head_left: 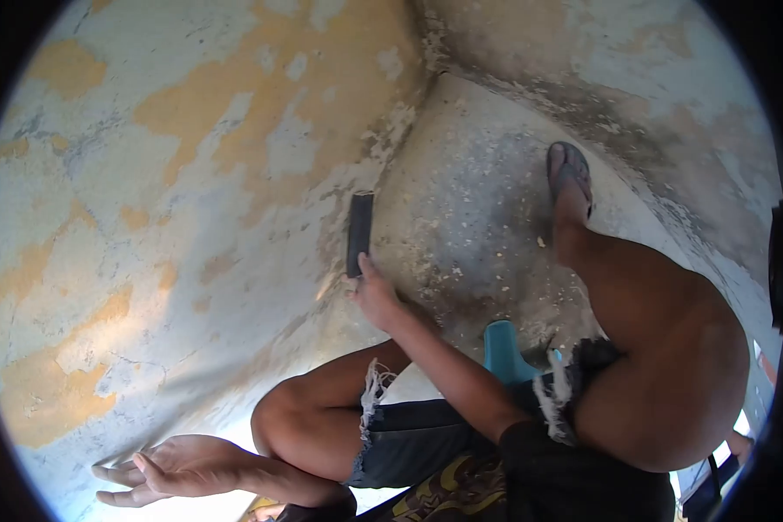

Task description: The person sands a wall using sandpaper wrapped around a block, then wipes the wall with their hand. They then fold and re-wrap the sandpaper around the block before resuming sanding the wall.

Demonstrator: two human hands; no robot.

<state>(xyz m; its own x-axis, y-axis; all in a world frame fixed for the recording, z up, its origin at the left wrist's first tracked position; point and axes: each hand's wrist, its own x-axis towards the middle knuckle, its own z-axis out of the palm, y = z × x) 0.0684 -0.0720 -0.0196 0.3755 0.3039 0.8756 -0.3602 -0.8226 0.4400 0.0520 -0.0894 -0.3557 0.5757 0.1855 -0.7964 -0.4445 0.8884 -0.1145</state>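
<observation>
My right hand (376, 296) is closed around the lower end of a dark, flat, rectangular piece (360, 233), which lies against the bottom of the peeling wall (261, 148) beside the floor corner. At the lower left, my left hand (170, 468) has its fingers spread and holds nothing. Its fingertips are at the pale wall surface; whether they press on it is unclear.
Paint flakes litter the grey floor (470, 191) between two stained walls. My sandalled right foot (569, 174) stands near the right wall (661, 78). A turquoise object (503, 350), partly hidden, shows between my bent legs.
</observation>
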